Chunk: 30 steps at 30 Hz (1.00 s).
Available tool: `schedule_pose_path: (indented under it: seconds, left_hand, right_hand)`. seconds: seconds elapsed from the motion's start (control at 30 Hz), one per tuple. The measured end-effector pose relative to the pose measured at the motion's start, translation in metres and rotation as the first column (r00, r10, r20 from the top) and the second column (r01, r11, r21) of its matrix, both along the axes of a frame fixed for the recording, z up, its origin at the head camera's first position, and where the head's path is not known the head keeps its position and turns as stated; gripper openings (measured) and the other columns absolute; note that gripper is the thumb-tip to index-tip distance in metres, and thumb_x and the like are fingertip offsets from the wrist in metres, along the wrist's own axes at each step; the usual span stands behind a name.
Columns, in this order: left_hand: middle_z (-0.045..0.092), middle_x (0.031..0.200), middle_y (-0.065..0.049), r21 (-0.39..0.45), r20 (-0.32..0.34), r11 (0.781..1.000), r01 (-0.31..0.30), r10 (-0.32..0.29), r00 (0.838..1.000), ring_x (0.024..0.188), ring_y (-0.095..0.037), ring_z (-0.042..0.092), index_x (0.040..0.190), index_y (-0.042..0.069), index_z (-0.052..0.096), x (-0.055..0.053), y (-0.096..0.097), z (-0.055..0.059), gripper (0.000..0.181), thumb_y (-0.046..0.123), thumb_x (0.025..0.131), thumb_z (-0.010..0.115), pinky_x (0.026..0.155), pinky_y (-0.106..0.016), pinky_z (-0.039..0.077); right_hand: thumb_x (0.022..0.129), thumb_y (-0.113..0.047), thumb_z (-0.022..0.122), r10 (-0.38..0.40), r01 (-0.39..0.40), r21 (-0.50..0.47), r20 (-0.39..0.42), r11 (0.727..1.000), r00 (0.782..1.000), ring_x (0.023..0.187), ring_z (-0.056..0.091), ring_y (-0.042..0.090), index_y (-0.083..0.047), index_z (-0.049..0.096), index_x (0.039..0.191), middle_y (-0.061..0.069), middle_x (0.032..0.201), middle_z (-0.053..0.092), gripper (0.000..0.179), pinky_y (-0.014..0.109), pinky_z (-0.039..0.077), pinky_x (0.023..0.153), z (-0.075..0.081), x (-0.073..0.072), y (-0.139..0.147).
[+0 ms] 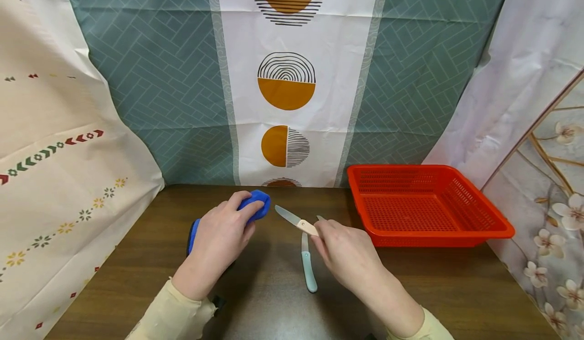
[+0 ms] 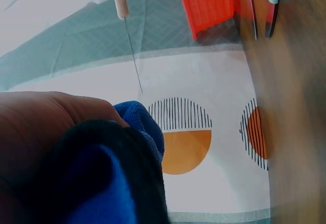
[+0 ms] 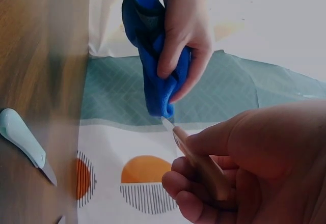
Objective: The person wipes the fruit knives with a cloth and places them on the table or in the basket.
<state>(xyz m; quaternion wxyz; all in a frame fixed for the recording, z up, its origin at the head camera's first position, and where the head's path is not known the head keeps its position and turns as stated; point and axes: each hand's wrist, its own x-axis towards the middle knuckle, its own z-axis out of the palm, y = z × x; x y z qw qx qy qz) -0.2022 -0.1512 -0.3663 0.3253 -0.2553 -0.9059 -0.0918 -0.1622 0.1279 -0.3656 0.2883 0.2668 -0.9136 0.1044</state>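
Blue cloth (image 1: 260,206) is pinched in the left hand (image 1: 222,227), near the blade of a beige-handled knife (image 1: 307,226), gripped by its handle in the right hand (image 1: 350,253), presumably so fingers are kept off the edge; a mint-handled knife (image 1: 308,268) is laid on the table (image 1: 269,292).

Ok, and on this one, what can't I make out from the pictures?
Head view: most of the far knife; only its tip shows past the right hand.
Right wrist view: the far knife again, cut off by the bottom edge.
Head view: the handle end of the beige knife, hidden by the right hand.
Head view: part of the blue cloth, behind the left hand.
Left wrist view: more cloth, cut off by the bottom edge.
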Motion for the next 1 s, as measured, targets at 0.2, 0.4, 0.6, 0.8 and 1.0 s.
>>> schedule_pose_path:
  seconds: [0.2,0.4,0.6,0.8,1.0]
  left_hand:
    - [0.07,0.136,-0.016,-0.006,-0.026,0.999,0.052,-0.052,0.998,0.1,-0.037,0.076,0.133,0.018,0.08,0.006,0.009,0.003,0.049,0.015,0.086,0.094,0.081,-0.049,0.067]
    - [0.071,0.136,-0.014,-0.02,-0.08,0.99,0.138,-0.14,0.987,0.095,-0.034,0.076,0.134,0.019,0.08,0.017,0.023,0.007,0.055,0.016,0.082,0.099,0.078,-0.044,0.067]
    - [0.071,0.135,-0.012,-0.045,-0.101,0.981,0.187,-0.19,0.977,0.094,-0.033,0.075,0.133,0.022,0.081,0.026,0.032,0.006,0.055,0.017,0.081,0.099,0.079,-0.043,0.067]
    - [0.071,0.137,-0.011,-0.065,-0.071,0.975,0.21,-0.215,0.974,0.094,-0.031,0.074,0.134,0.024,0.08,0.03,0.038,0.005,0.056,0.018,0.082,0.099,0.081,-0.042,0.067]
    - [0.07,0.139,-0.01,-0.076,-0.036,0.973,0.217,-0.22,0.975,0.094,-0.03,0.074,0.136,0.025,0.08,0.031,0.039,0.004,0.059,0.019,0.081,0.099,0.081,-0.041,0.067]
  right_hand:
    - [0.093,-0.016,0.089,-0.008,0.008,0.009,0.014,1.0,1.0,0.053,0.041,0.009,-0.013,0.07,0.097,-0.007,0.07,0.051,0.019,0.025,0.036,0.045,0.0,0.0,0.0]
    - [0.096,-0.019,0.088,-0.025,0.024,0.018,0.064,1.0,0.998,0.054,0.042,0.008,-0.013,0.071,0.099,-0.009,0.07,0.049,0.018,0.024,0.037,0.046,0.001,-0.001,-0.002]
    - [0.096,-0.02,0.088,-0.024,0.023,0.023,0.063,0.999,0.998,0.053,0.042,0.007,-0.012,0.071,0.1,-0.009,0.07,0.048,0.019,0.023,0.037,0.045,0.002,0.0,-0.002]
    - [0.097,-0.019,0.087,-0.017,0.016,0.019,0.069,1.0,0.997,0.053,0.042,0.007,-0.012,0.07,0.099,-0.009,0.07,0.048,0.019,0.022,0.037,0.046,0.002,0.0,-0.001]
    - [0.096,-0.019,0.087,-0.02,0.018,0.021,0.07,1.0,0.997,0.054,0.044,0.007,-0.012,0.07,0.099,-0.009,0.071,0.049,0.019,0.023,0.038,0.047,0.002,0.0,-0.001]
